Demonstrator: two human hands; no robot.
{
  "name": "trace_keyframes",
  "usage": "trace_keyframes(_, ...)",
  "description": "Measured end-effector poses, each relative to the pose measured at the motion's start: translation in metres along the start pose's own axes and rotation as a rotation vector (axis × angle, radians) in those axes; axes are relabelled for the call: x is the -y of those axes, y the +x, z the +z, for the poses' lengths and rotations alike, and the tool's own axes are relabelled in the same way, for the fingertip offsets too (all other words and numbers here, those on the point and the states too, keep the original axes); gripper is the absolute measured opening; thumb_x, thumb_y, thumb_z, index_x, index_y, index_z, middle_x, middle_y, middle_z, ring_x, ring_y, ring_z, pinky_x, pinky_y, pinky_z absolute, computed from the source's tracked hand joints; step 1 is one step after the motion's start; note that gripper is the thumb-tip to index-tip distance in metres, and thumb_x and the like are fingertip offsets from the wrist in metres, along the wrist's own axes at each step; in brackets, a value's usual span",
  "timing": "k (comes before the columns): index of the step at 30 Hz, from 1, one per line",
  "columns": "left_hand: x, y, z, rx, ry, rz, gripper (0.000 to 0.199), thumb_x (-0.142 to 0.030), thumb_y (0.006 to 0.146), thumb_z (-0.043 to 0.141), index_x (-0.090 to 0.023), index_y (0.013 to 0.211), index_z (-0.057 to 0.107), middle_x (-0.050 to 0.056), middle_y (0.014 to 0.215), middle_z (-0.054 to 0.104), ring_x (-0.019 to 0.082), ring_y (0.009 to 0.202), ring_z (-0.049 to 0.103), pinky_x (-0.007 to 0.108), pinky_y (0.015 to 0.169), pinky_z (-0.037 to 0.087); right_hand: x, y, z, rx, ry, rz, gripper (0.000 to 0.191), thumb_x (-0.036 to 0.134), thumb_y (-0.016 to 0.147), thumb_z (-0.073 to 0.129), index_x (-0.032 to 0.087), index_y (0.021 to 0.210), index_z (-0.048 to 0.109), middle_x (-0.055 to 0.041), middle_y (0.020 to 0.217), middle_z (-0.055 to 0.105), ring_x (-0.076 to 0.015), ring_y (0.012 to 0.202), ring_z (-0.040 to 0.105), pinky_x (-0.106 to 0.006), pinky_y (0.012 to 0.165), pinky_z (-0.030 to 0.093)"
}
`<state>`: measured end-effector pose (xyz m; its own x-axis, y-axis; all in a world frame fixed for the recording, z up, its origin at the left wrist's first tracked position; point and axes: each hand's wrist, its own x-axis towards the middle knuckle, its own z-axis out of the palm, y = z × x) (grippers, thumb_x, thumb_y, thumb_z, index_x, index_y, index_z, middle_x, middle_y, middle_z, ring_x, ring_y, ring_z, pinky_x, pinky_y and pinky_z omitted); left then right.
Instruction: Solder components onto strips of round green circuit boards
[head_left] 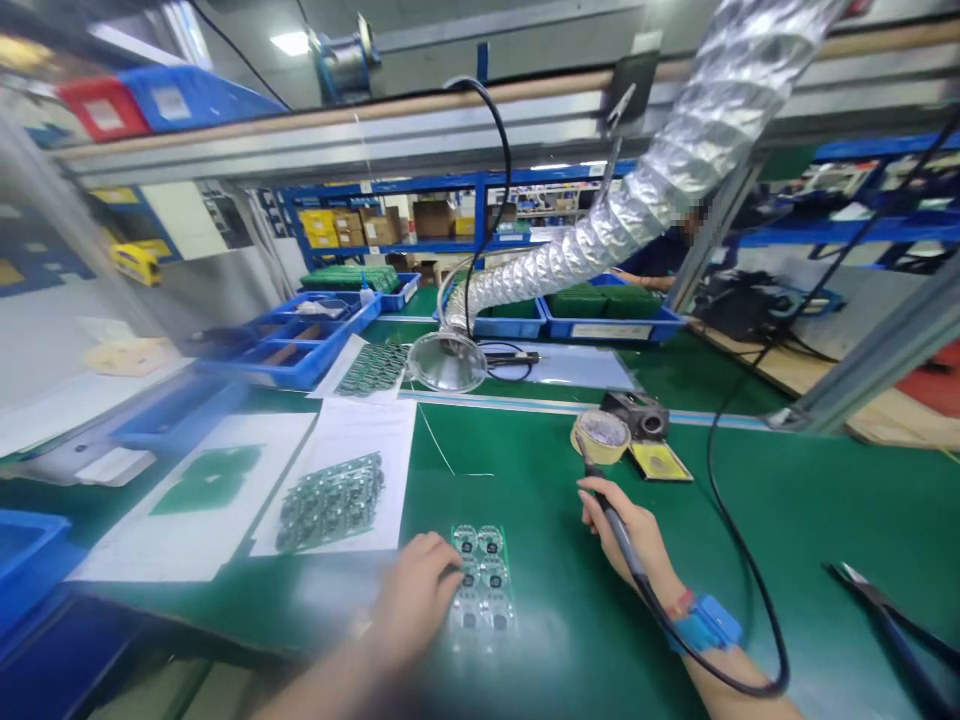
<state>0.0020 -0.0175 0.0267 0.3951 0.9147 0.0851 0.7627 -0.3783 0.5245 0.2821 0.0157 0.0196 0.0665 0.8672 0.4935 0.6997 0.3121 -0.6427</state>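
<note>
My right hand (634, 530) is closed round the grey handle of a soldering iron (616, 528), whose tip end reaches a round tin (602, 436) with greyish contents. A blue strap is on that wrist, and the iron's black cable loops beside it. On the green mat, my left hand (420, 595) has its fingers bent and pinched at the left edge of a small circuit board panel (481, 572). Clear round parts with dark centres stand on this panel in two columns. Blur hides its near end.
Left are papers bearing a populated board panel (330, 500) and a plain green panel (210, 478). A foil duct's funnel (448, 362) hangs over the middle. A soldering iron stand (637, 412) with a yellow sponge (660, 461) is beyond my right hand; pliers (877, 600) lie right. A person works behind.
</note>
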Motion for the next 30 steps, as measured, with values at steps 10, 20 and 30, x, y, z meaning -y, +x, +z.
trace_keyframes(10,0.002,0.009,0.003,0.012,0.042,-0.026,0.010,-0.014,0.082,0.049,-0.016,0.078,0.058,0.005,0.084,0.058,0.020,0.082,0.051,0.033,0.075,0.042,-0.002,0.000,-0.003,-0.007,-0.058,0.075,0.027,0.045,0.082,0.047,0.022,0.093,0.056,0.0008,0.060,0.057,-0.0117,0.045,0.054,-0.021,0.048,0.047)
trace_keyframes(20,0.015,0.015,-0.005,-0.104,-0.565,-0.167,0.015,-0.003,0.071,0.048,-0.015,0.070,0.057,0.005,0.110,0.048,0.007,0.065,0.051,0.024,0.067,0.045,-0.004,0.004,0.004,0.018,-0.098,0.225,0.034,0.051,0.076,0.048,0.022,0.091,0.057,-0.0003,0.060,0.059,-0.0139,0.047,0.056,-0.022,0.046,0.048)
trace_keyframes(30,0.041,0.019,-0.002,0.147,-1.242,-0.343,0.042,-0.011,0.059,0.063,-0.014,0.101,0.058,-0.005,0.064,0.048,0.004,0.050,0.043,0.018,0.051,0.037,-0.023,0.011,0.011,-0.012,-0.180,0.244,0.043,0.059,0.073,0.044,0.023,0.096,0.056,-0.0029,0.073,0.066,-0.0163,0.054,0.058,-0.026,0.053,0.051)
